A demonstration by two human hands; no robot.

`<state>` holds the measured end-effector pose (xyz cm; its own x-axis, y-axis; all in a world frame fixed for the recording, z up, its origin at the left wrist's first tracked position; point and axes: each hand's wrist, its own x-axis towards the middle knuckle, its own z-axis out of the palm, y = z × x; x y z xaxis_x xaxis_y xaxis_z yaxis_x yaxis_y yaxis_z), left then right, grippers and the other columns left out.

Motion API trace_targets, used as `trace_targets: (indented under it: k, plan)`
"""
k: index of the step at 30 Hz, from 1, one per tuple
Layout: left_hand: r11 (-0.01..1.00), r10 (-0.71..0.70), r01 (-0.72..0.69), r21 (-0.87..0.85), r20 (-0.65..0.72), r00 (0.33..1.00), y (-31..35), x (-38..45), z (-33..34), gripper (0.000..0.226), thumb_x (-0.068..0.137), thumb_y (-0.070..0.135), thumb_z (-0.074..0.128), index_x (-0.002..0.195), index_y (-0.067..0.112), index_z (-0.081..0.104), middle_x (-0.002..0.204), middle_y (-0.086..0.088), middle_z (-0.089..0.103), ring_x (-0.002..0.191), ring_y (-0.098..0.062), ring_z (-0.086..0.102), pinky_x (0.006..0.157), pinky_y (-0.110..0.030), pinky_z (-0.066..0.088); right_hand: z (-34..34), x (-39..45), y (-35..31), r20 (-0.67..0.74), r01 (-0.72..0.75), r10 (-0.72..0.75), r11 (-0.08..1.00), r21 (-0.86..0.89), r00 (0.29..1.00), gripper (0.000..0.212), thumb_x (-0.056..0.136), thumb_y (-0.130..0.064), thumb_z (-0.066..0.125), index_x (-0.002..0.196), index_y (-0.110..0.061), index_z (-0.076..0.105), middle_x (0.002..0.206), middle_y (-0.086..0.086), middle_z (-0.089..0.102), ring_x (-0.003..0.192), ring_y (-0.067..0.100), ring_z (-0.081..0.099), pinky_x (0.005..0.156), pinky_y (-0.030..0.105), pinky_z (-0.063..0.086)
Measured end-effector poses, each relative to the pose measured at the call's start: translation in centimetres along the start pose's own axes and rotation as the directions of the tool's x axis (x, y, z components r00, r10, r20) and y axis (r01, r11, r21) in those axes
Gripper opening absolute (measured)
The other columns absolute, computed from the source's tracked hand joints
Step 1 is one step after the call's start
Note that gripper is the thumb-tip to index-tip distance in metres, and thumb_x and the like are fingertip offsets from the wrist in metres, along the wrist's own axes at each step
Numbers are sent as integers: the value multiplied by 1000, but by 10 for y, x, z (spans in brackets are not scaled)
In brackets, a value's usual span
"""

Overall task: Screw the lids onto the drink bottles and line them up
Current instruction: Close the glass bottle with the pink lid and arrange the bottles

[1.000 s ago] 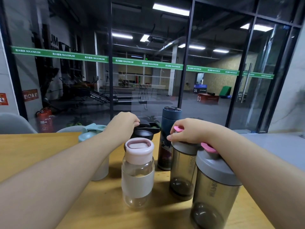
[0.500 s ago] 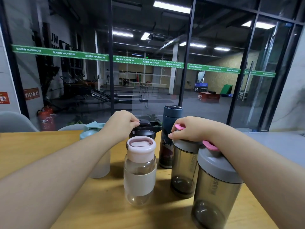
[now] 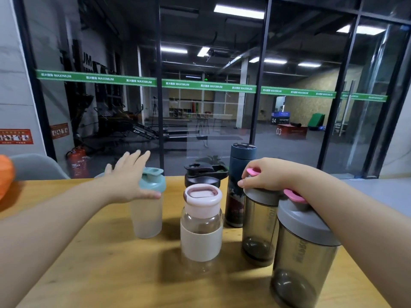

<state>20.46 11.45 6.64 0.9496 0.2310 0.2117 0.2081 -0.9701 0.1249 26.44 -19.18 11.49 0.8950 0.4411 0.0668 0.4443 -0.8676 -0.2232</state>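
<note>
Six bottles on wooden table, all lidded. Left to right: one frosted shaker, teal lid; one black bottle, mostly hidden behind one clear bottle with pink lid; one dark blue flask; two smoky shakers, far one and near one, grey lids. Left hand: fingers spread wide, thumb against teal lid. Right hand: fingers curled, gripping far smoky shaker's lid.
</note>
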Motion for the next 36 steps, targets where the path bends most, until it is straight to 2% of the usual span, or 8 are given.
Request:
trace_targets:
  k: [3,10,13,16,20,24,29,36]
  plan:
    - [1000,-18,19,-2,74,997,-10,-2,14,122,67,67,67,151,21,-9,161,1,-7,147,-22,-9,115,-53,7,1,0,1,0,-2,2,1000,-6,1000,42,86,-51,57,118,-25,56,111,0,58,97,17,54,69,24,40]
    - [983,28,-44,-180,-92,995,-12,-3,22,95,70,58,71,143,17,27,146,-3,33,132,-22,30,107,-37,32,2,1,1,1,-3,3,1000,-10,1000,43,86,-52,57,120,-25,56,110,-1,56,98,17,54,72,25,42]
    - [999,12,-22,-46,-202,979,-3,-6,20,78,74,64,61,132,18,37,144,-1,36,130,-22,28,101,-40,32,2,1,1,-2,-5,5,1000,-12,1000,43,86,-52,57,119,-25,56,112,0,58,99,18,54,76,26,42]
    - [996,86,-79,35,-288,954,2,-9,22,65,82,59,55,136,29,32,135,4,45,122,-20,31,96,-38,31,2,1,1,-4,-4,4,1000,-6,1000,41,85,-52,57,117,-26,57,112,0,58,99,18,55,76,26,43]
    - [989,137,-118,92,-227,964,4,-12,18,62,86,53,51,142,43,25,138,9,42,125,-20,30,99,-38,31,3,2,2,-12,-8,8,1000,9,1000,38,85,-52,58,113,-27,58,110,0,60,98,18,56,73,26,42]
    - [977,109,-152,-149,-259,960,10,-18,14,38,84,50,58,118,36,47,117,12,52,122,-16,32,85,-35,30,3,2,2,-15,-8,9,1000,21,1000,35,85,-52,58,111,-28,58,108,-1,59,96,17,56,66,23,40]
    - [936,24,-155,-317,-383,923,17,-22,12,34,83,43,65,76,17,44,94,-1,51,94,-20,50,67,-29,32,4,3,4,-15,-5,5,1000,28,1000,33,85,-51,59,109,-28,58,109,-1,60,96,16,56,63,20,39]
    - [886,-116,-26,-463,-276,954,4,-29,5,39,85,39,65,113,16,50,110,3,52,97,-13,48,77,-27,36,5,6,5,-14,-3,4,999,33,1000,33,85,-50,58,109,-28,58,107,-2,59,95,16,55,64,20,39]
